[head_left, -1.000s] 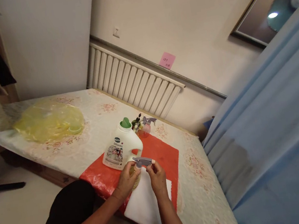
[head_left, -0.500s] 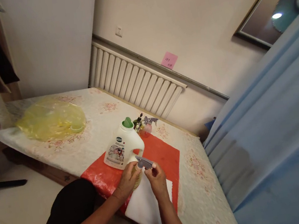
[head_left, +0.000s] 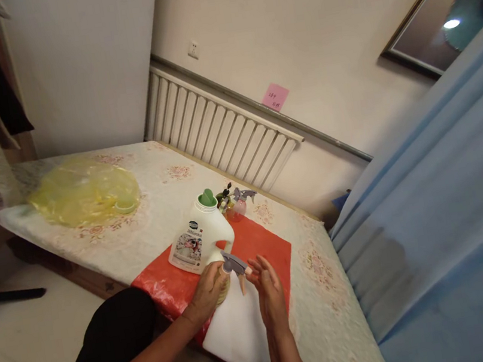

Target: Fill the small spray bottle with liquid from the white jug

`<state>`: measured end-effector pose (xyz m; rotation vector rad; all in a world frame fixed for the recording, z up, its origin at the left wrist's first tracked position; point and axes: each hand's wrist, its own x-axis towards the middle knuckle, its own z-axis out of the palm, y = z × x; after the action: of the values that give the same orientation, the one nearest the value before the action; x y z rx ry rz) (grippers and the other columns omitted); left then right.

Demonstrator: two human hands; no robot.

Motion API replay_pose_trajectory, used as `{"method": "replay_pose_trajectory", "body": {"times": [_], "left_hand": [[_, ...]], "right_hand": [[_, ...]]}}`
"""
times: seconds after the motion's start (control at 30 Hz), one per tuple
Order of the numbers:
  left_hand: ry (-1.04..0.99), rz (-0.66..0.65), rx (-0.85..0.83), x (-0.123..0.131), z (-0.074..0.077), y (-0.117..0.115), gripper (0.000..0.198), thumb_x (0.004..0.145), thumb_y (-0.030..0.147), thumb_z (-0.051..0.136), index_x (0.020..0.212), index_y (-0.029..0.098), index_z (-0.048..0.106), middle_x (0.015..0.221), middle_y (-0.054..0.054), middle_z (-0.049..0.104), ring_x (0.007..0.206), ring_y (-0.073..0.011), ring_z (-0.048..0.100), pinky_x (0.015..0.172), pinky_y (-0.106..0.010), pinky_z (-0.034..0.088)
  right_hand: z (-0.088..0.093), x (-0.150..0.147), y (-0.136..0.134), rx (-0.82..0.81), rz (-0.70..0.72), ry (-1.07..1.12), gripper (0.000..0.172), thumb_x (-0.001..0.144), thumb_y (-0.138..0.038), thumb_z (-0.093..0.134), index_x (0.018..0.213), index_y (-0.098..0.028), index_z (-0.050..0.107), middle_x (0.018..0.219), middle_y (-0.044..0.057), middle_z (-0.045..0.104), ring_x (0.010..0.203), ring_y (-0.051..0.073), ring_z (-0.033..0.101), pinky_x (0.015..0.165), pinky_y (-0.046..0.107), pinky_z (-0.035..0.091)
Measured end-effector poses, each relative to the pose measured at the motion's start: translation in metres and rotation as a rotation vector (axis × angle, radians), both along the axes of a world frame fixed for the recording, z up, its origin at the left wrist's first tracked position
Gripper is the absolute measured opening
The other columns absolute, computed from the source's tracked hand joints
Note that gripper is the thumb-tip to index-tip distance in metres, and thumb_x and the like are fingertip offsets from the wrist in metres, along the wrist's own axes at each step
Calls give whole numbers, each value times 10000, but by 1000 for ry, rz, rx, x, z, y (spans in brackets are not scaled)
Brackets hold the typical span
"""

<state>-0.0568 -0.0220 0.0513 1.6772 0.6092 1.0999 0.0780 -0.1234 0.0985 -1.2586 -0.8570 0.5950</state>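
Observation:
My left hand (head_left: 207, 294) is wrapped round a small yellowish spray bottle (head_left: 223, 285) standing on a white cloth (head_left: 241, 329). Its grey trigger head (head_left: 234, 264) points right, tilted a little down. My right hand (head_left: 269, 295) is just right of the trigger head, fingers spread and holding nothing, fingertips close to the nozzle. Directly behind stands a white detergent jug (head_left: 199, 238) with a green cap, on a red plastic sheet (head_left: 260, 245).
Two small spray bottles (head_left: 234, 202) stand behind the jug. A crumpled yellow plastic bag (head_left: 84, 194) lies far left on the floral tablecloth (head_left: 160, 184). A radiator (head_left: 221, 138) runs along the wall. Blue curtain (head_left: 445, 205) fills the right.
My right hand has let go of the grey trigger head and opened, drawing slightly right. The trigger head has turned a little. My left hand keeps its hold on the bottle.

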Motion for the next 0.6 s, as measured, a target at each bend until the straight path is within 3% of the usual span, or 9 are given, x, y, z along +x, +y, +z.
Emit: {"method": "replay_pose_trajectory", "body": {"times": [0.1, 0.2, 0.37, 0.5, 0.6], "left_hand": [[1, -10, 2, 1, -3, 1, 261, 929, 369, 435, 1083, 212, 575, 1043, -78, 634, 1021, -228, 569, 925, -379, 444], [-3, -13, 1, 3, -7, 3, 269, 918, 366, 452, 1092, 205, 578, 1052, -88, 644, 1024, -232, 580, 911, -365, 456], [-14, -24, 15, 3, -12, 8, 242, 903, 357, 465, 1043, 214, 602, 1010, -67, 651, 991, -225, 592, 905, -360, 454], [-25, -47, 20, 1, -15, 10, 257, 881, 328, 483, 1077, 203, 592, 1035, -67, 644, 1013, -228, 583, 925, -367, 442], [-30, -76, 23, -1, -16, 10, 308, 840, 305, 530, 1129, 203, 566, 1088, -68, 633, 1057, -232, 570, 951, -361, 432]], "right_hand": [[-3, 14, 13, -123, 28, -136, 448, 868, -427, 556, 1252, -196, 566, 1157, 111, 662, 995, 224, 636, 902, 398, 486], [2, 18, 32, -173, 200, -253, 370, 778, -358, 647, 1114, -207, 671, 1072, 69, 700, 957, 221, 639, 877, 353, 495], [18, 12, 51, -258, 446, -379, 268, 755, -311, 643, 993, -233, 739, 822, 19, 725, 732, 189, 635, 682, 284, 506], [24, 11, 52, -265, 493, -480, 193, 751, -284, 639, 903, -246, 752, 820, 16, 717, 754, 194, 629, 715, 279, 489], [24, 11, 50, -256, 491, -527, 221, 773, -280, 615, 950, -244, 742, 849, 23, 718, 760, 196, 632, 730, 280, 489]]}}
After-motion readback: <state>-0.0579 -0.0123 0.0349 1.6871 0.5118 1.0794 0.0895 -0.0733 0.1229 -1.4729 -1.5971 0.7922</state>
